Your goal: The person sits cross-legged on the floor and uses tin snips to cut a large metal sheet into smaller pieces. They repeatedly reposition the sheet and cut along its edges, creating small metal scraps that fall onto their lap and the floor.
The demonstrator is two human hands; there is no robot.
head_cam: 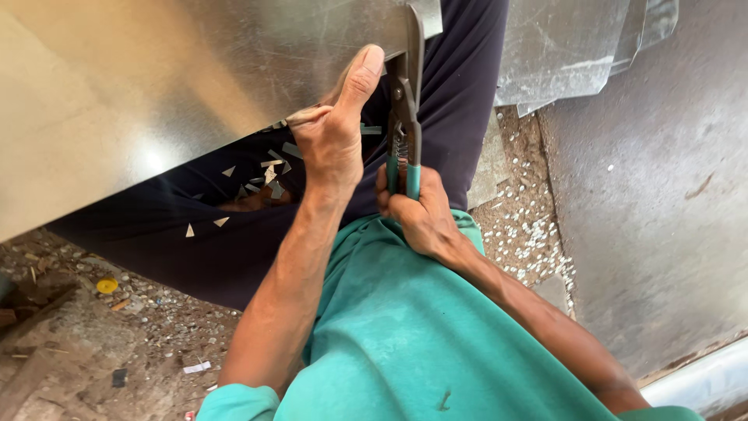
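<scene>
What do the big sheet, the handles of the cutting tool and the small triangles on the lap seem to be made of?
The sheet looks like thin bare metal, perhaps galvanised steel: grey, glossy, with a bright glare patch. The cutting tool has dark steel-like blades and teal handles, probably plastic or rubber sleeves, in the right hand. The triangles seem offcuts of the same metal: pale, flat.

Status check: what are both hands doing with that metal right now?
Left hand gripping sheet metal edge. Right hand squeezing green-handled snips at the edge. Small metal offcuts on lap; nothing blocking.
</scene>
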